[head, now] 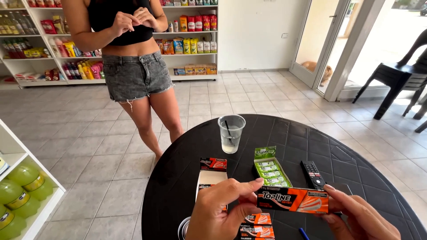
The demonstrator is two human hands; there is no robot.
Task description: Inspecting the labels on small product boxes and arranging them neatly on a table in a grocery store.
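Both hands were pinching one orange gum pack (292, 199), left hand (218, 213) on its left end, right hand (360, 218) on the right, long axis running side to side just above the black table (178, 186). Ahead lay an open green gum box (271, 171), an open orange box (211, 174) to its left, more orange packs (257, 226) underneath, plus a remote (313, 174) and a plastic cup (231, 133).

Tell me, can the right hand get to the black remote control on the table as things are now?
Probably yes, once freed. The right hand holds one end of the orange gum pack with the left hand; the remote control lies just beyond it on the black table, with nothing between.
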